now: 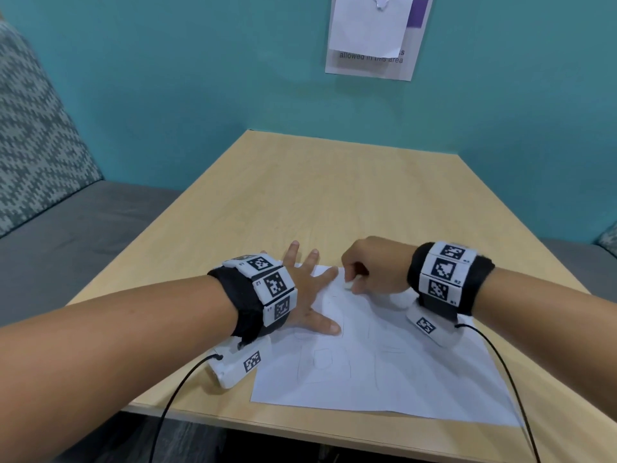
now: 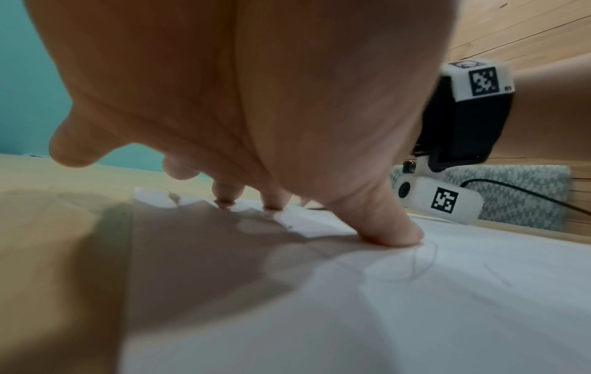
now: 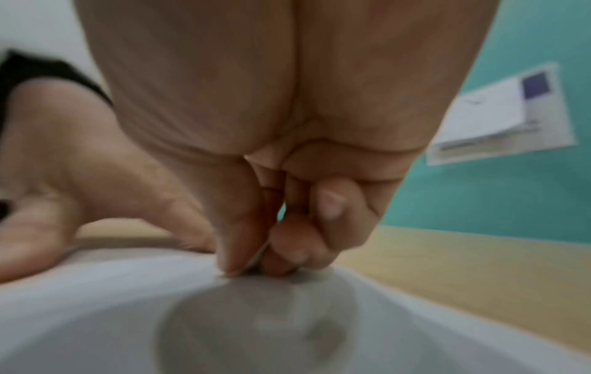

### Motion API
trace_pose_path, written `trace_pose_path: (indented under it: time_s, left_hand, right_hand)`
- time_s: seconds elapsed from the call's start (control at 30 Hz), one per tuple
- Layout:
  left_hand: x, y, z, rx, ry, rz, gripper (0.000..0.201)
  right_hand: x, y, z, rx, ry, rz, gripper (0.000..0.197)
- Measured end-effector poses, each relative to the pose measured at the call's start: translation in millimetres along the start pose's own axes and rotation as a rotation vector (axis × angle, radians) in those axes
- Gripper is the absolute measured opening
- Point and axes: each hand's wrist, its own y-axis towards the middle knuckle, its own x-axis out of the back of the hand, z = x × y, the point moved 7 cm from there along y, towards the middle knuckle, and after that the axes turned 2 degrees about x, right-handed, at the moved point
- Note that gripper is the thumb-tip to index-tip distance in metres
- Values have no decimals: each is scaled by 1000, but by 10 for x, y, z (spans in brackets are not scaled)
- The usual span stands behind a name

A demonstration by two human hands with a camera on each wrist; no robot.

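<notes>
A white sheet of paper (image 1: 384,369) with faint pencil outlines lies on the near part of the wooden table (image 1: 300,195). My left hand (image 1: 314,295) lies flat on the sheet's far left corner with fingers spread. In the left wrist view the left hand (image 2: 332,217) presses thumb and fingertips down on the paper (image 2: 415,316). My right hand (image 1: 350,284) is curled at the sheet's far edge. It pinches a small white object (image 1: 349,285), apparently an eraser, against the paper. In the right wrist view the right hand's (image 3: 255,263) thumb and fingers meet on the paper (image 3: 112,303).
A grey bench (image 1: 66,235) with a patterned cushion (image 1: 33,145) runs along the table's left side. A teal wall (image 1: 200,78) behind the table carries a paper notice (image 1: 374,35). Black cables (image 1: 173,396) trail from both wrist cameras over the near table edge.
</notes>
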Motion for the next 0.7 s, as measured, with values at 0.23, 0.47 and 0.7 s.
trace_pose_path:
  time_s: [0.23, 0.47, 0.7]
  left_hand:
    - [8, -32, -14, -10, -12, -15, 105]
    - [39, -57, -36, -16, -38, -19, 104]
    - [54, -86, -39, -21, -48, -7, 102]
  right_hand:
    - [-47, -39, 101, 65, 12, -17, 4]
    - [-127, -65, 239, 104, -1, 25, 5]
    - [-179, -80, 350, 126, -85, 76, 13]
